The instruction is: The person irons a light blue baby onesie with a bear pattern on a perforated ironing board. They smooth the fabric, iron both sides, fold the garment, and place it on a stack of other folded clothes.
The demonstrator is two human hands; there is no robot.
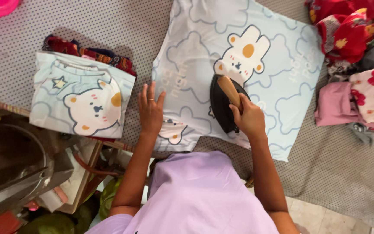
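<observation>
Folded bear-print cloth [81, 97] lies at nine o'clock on the dotted surface [143, 26], then the left hand [151, 110] presses flat with fingers spread on the pale blue bear-print garment [278, 73], the right hand [248, 117] clenches the black iron [220, 106] by its wooden handle, and bright clothes [356, 65] pile at three o'clock.

black iron [222, 106], wooden handle | flat on pale-blue bear-print cloth [278, 56] | cloth spread on dotted surface
</observation>
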